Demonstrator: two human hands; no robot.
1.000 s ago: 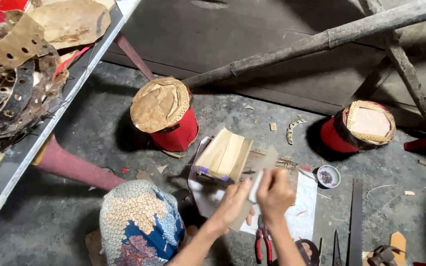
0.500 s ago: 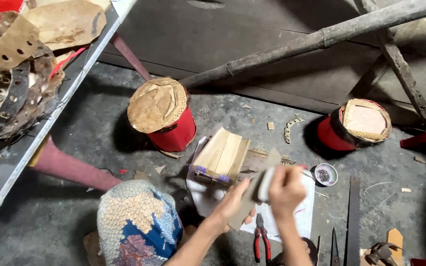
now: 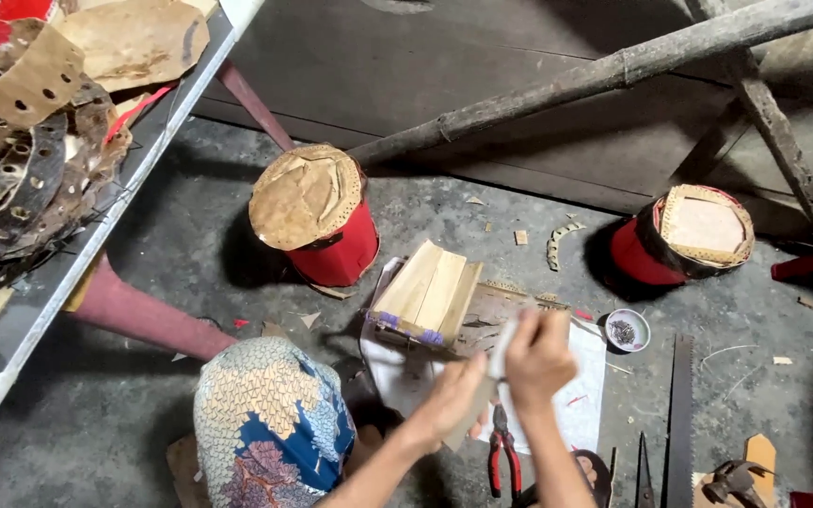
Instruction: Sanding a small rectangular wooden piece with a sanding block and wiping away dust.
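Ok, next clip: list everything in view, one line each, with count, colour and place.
red stools: two, red with tan woven tops, on the floor, centre and right
wooden slat box: one, pale wood, on white sheet
white sheet: one, under the work
small bowl: one, dark contents, right of sheet
pliers: one, red handles, near bottom edge
saw: one, dark, right floor
leather scraps: many, brown, table at left
left hand: on a tan strip
right hand: grip on a blurred pale piece

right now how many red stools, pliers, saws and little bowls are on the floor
red stools: 2
pliers: 1
saws: 1
bowls: 1
total: 5
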